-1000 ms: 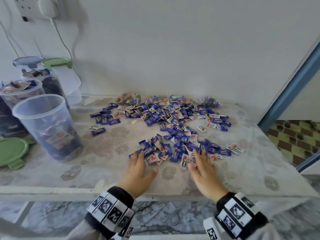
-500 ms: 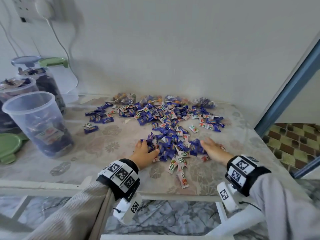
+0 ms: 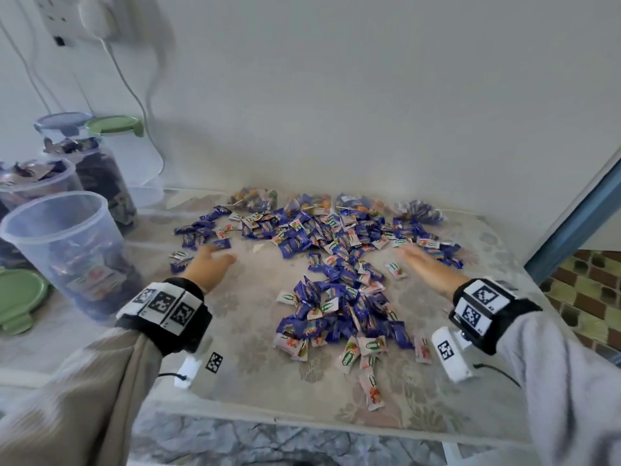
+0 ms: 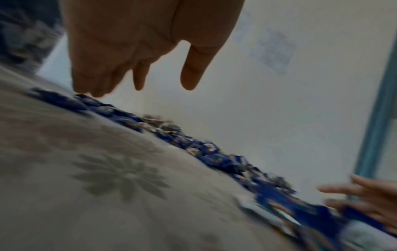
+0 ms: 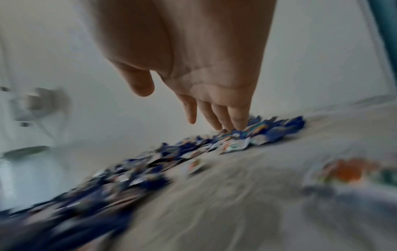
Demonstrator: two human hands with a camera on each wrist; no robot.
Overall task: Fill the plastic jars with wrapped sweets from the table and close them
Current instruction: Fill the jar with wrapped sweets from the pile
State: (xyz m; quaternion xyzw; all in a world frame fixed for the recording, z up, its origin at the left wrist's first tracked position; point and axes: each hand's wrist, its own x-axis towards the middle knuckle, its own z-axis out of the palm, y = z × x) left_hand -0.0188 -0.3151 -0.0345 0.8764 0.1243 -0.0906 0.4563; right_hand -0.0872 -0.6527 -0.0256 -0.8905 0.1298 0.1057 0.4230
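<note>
Blue and white wrapped sweets (image 3: 339,311) lie in a near heap at the table's middle, with a wider far spread (image 3: 322,230) by the wall. My left hand (image 3: 210,262) reaches out flat to the left end of the far spread, fingers straight, holding nothing; its fingertips (image 4: 94,90) hover at the sweets' edge. My right hand (image 3: 420,264) stretches flat to the right end, its fingertips (image 5: 234,125) touching sweets (image 5: 253,134). An open clear jar (image 3: 67,250), partly filled, stands at the left.
Fuller jars (image 3: 97,173) stand behind the open one, two with lids on. A green lid (image 3: 18,301) lies at the far left. The patterned table (image 3: 262,375) ends close to me. A wall with a socket and cable is behind; a blue frame (image 3: 578,210) at right.
Both hands left the near heap and moved forward and apart to the two ends of the far spread. The near heap stays gathered in the middle.
</note>
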